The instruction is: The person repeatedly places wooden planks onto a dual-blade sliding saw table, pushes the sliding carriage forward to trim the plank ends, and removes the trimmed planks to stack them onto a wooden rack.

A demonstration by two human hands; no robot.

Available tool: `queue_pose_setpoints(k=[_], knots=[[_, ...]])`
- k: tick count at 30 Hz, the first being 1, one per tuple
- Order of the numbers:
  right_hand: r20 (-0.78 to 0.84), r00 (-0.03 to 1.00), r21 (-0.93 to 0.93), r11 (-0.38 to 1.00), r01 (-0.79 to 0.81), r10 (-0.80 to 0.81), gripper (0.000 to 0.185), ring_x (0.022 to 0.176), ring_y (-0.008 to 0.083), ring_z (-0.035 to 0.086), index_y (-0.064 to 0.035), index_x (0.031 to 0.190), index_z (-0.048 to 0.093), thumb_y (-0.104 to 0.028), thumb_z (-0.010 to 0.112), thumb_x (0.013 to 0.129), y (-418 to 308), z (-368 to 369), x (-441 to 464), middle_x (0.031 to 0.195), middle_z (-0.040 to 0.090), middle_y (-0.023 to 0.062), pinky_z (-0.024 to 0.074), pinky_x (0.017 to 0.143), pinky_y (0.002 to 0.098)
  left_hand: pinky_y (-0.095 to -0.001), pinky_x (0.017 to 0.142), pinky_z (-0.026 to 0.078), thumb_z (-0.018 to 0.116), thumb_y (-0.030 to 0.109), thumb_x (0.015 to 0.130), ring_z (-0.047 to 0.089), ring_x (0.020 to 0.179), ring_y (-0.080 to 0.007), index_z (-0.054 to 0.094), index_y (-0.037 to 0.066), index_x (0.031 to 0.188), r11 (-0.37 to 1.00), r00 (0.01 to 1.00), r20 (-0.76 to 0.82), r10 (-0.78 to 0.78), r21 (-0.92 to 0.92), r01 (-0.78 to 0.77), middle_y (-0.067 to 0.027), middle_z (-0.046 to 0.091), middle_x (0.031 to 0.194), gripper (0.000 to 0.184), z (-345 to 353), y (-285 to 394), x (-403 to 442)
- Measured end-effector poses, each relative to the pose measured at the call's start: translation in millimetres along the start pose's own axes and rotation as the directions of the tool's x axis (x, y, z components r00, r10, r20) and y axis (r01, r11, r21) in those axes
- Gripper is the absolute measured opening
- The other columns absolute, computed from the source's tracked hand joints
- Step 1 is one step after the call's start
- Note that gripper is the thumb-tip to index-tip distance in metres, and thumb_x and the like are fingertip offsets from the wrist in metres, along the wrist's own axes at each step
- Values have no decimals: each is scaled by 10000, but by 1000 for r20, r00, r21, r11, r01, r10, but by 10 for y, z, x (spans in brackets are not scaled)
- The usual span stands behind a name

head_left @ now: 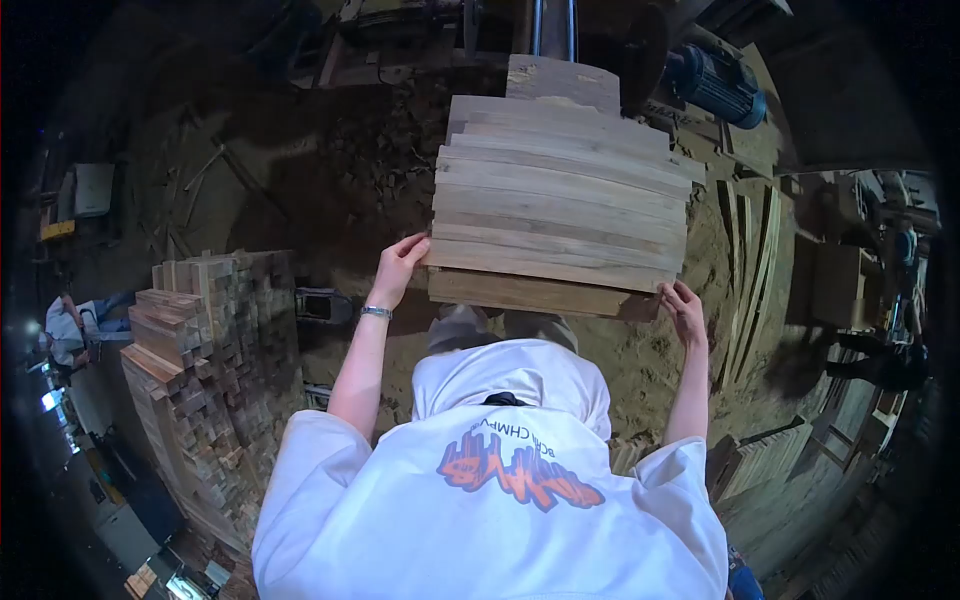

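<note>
Several pale wooden strips (pixel 560 180) lie side by side in front of me, forming a broad layer with uneven ends. My left hand (pixel 402 262), with a metal band at its wrist, pinches the left end of the nearest wooden strip (pixel 550 262). At the other end, the fingers of my right hand (pixel 683 308) are closed on the strip's right corner. Just below this strip, on my side, another wooden board (pixel 530 292) shows, with a dark gap between the two. My fingertips partly hide the strip's ends.
A tall stack of cut wood blocks (pixel 215 350) stands at left. Beyond the strips are a wooden board (pixel 565 82) with metal rails (pixel 555 28) and a blue motor (pixel 722 88). Long thin slats (pixel 750 275) lie at right on the dusty floor. Another person (pixel 75 325) is far left.
</note>
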State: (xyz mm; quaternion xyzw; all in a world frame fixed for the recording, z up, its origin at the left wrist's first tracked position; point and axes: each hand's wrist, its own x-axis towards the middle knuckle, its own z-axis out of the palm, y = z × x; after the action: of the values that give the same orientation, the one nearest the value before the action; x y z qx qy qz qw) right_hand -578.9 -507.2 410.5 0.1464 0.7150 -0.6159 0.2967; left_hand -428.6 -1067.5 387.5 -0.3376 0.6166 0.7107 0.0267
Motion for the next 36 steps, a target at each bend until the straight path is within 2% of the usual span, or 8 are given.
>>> queue_pose_setpoints(k=[6,13,15,18,22,28,32,36], knots=[[-18,1000,153,988,-9,12,343,920,143,630,-29,1183,651,-133,643,856,-134,90,332,1050,681,41,510,817,315,-222,575,383,642,285,939,448,642,-28,675,-24,1154,905,990,-29,141,409,-117,81,579,730,378,125,505,21],[-48,999,-195,981,7,-17,474,680,66,420,-35,751,630,-474,806,758,-504,193,267,723,508,-54,331,598,274,-284,818,493,614,193,962,593,916,-123,588,-108,1229,913,999,-4,-36,406,35,-71,683,1030,403,-14,441,122],[-49,998,-212,976,-45,35,579,757,77,486,47,865,681,-499,820,726,-327,125,376,797,587,-20,415,672,270,-288,774,492,595,100,946,592,888,-154,584,-118,1218,973,998,63,23,229,-36,-92,667,1028,349,-193,158,393],[-51,999,-258,966,-9,-4,678,792,105,550,33,992,685,-566,810,700,-275,107,398,871,635,11,441,672,273,-287,752,484,558,12,915,594,859,-196,586,-122,1193,501,800,375,468,633,-590,-121,652,1026,310,-226,165,348],[-23,995,-274,956,-101,99,532,738,90,535,-23,930,695,-535,743,795,-425,110,515,817,624,-15,438,670,260,-291,771,488,513,20,932,612,868,-192,623,-98,1145,598,854,385,348,611,-519,-130,671,1035,267,-17,442,356],[-123,992,-78,996,-39,29,374,901,130,650,-31,1091,711,-340,715,880,-204,41,775,1063,708,51,522,806,279,-252,721,478,611,297,954,571,775,-64,692,-34,1086,871,979,-108,-175,447,204,-34,696,879,366,487,1005,112],[-104,993,-240,970,26,-52,424,813,89,595,-11,984,731,-420,707,876,-624,241,608,883,698,14,474,759,254,-199,576,355,652,295,939,428,679,-18,688,-14,1138,916,984,-59,170,378,-135,73,638,854,370,146,439,404],[-33,999,-187,982,3,-9,485,970,94,567,15,1179,619,-384,676,909,-572,190,671,1089,646,38,438,858,250,-218,678,454,638,278,941,582,831,-63,629,-12,1211,998,998,4,-64,-23,64,20,664,1017,396,125,492,456]])
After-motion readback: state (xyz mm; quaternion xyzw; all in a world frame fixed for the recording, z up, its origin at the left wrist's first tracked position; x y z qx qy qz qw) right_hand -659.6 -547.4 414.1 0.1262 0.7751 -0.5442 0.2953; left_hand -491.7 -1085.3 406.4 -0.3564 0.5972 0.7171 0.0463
